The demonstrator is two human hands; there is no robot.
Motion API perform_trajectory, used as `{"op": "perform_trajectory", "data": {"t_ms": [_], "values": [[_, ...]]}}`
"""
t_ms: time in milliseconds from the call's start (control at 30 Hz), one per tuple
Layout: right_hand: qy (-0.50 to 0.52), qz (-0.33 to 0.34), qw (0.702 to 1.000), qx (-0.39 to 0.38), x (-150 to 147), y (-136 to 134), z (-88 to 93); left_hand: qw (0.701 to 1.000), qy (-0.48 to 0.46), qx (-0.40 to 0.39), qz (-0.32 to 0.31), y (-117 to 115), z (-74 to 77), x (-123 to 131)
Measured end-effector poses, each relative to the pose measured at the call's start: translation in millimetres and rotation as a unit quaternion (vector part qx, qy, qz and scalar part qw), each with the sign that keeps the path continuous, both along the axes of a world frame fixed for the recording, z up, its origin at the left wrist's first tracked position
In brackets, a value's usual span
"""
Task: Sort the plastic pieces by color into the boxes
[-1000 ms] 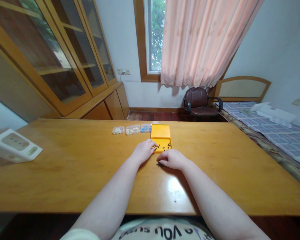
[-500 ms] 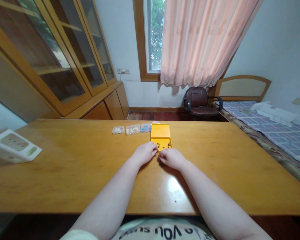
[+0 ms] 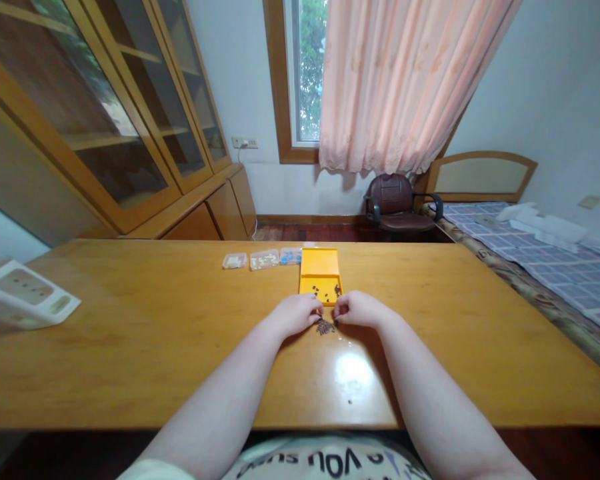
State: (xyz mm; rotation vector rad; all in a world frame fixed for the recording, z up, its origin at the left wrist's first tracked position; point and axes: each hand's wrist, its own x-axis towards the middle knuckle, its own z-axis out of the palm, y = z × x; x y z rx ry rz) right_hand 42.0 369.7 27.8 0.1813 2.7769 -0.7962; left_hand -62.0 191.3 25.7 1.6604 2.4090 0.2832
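Observation:
A small heap of dark brown pieces point(image 3: 325, 327) lies on the table just in front of an open yellow box point(image 3: 320, 261). Several more dark bits point(image 3: 337, 290) are scattered inside the box's near half. My left hand point(image 3: 300, 314) is at the heap's left upper edge, its fingertips drawn together. On the right side of the heap, my right hand point(image 3: 359, 310) has thumb and fingers pinched, with a dark spot at the tips. Whatever is in either pinch is too small to make out.
Left of the yellow box stand three clear plastic trays: one with blue pieces point(image 3: 291, 256), one with pale pieces point(image 3: 264, 260), and a smaller tray point(image 3: 234, 261). A white appliance point(image 3: 30, 293) sits at the table's left. One dark speck point(image 3: 350, 402) lies near the front edge.
Both hands have moved apart and the right hand has shifted rightward. The dark heap between them, hidden before, now shows.

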Motion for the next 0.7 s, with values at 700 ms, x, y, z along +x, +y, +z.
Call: {"op": "perform_trajectory", "data": {"t_ms": [700], "values": [[0.063, 0.022, 0.991, 0.12, 0.1, -6.5, -2.9, 0.999, -0.002, -0.021, 0.034, -1.6, -2.2, -6.1]]}}
